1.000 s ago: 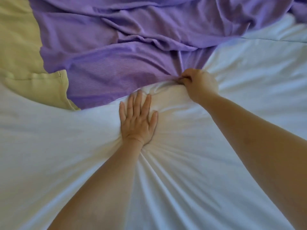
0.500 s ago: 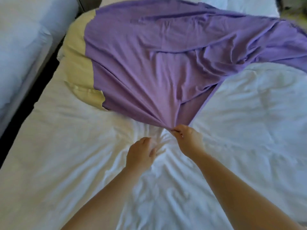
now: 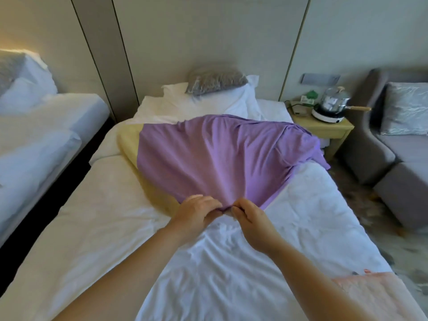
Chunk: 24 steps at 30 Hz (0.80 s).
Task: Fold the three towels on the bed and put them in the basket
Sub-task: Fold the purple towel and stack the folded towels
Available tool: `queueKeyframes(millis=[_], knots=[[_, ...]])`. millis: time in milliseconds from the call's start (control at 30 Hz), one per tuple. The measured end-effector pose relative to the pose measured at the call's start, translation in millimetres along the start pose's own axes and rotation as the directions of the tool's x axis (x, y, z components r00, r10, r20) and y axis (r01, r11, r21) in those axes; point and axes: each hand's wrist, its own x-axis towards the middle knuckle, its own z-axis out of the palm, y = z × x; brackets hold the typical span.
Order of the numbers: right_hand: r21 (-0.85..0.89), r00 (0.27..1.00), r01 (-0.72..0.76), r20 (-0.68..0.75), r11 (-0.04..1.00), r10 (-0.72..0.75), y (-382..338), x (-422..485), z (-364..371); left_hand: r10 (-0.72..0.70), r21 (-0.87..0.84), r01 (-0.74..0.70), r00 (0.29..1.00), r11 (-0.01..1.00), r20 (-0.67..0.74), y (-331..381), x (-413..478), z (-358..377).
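Observation:
A purple towel (image 3: 220, 156) lies spread across the middle of the white bed (image 3: 111, 228), its near edge bunched to a point. My left hand (image 3: 196, 212) and my right hand (image 3: 249, 216) both pinch that bunched edge, close together. A pale yellow towel (image 3: 129, 140) lies under the purple one, showing at its left side. A pink towel (image 3: 370, 293) lies at the bed's near right corner. No basket is in view.
White pillows (image 3: 208, 103) and a grey cushion (image 3: 215, 81) sit at the headboard. A second bed (image 3: 34, 135) stands at the left across a dark gap. At the right stand a wooden nightstand (image 3: 324, 128) with a pot and a grey sofa (image 3: 393, 154).
My left hand lifted off the sheet and took hold of the purple towel's edge beside my right hand. The towel has been dragged toward me, and my view pulled back to show the whole bed.

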Motion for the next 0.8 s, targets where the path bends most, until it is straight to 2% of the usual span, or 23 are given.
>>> queueKeyframes(millis=[67,100,200,300,400,533,667,733,800], knots=[[0.021,0.997,0.031,-0.077,0.999,-0.029,-16.8,-22.9,-23.7,-0.047,-0.085,0.047,0.999,0.995,-0.006,35.1,0.9,-15.1],[0.031,0.992,0.056,-0.117,0.998,-0.053,-26.0,-33.0,-34.7,-0.030,-0.115,0.024,0.998,0.993,-0.052,51.3,1.5,-24.4],[0.043,0.969,0.168,-0.193,0.985,-0.157,-54.8,-56.3,-64.6,0.109,-0.149,-0.140,0.974,0.979,-0.199,102.0,2.6,-60.1],[-0.058,0.929,0.282,-0.233,0.958,-0.287,-84.5,-70.1,-88.9,0.198,-0.166,-0.253,0.936,0.953,-0.292,148.1,-0.5,-103.1],[-0.177,0.906,0.277,-0.278,0.944,-0.318,-101.8,-78.5,-107.0,0.201,-0.184,-0.302,0.882,0.935,-0.425,182.1,-7.7,-153.0],[-0.254,0.934,0.152,-0.279,0.955,-0.223,-92.6,-89.2,-127.1,0.106,-0.156,-0.286,0.723,0.945,-0.683,202.5,-19.9,-222.7],[-0.244,0.948,-0.035,-0.314,0.969,-0.044,-69.2,-105.1,-141.8,-0.090,-0.196,-0.130,0.566,0.972,-0.820,190.4,-36.7,-273.7],[-0.175,0.936,-0.102,-0.349,0.979,0.035,-60.9,-110.2,-150.2,-0.225,-0.277,-0.017,0.534,0.961,-0.815,173.8,-44.8,-283.8],[-0.014,0.929,-0.121,-0.355,0.993,0.109,-65.5,-111.3,-159.8,-0.359,-0.378,0.089,0.569,0.921,-0.740,157.9,-51.4,-280.6]])
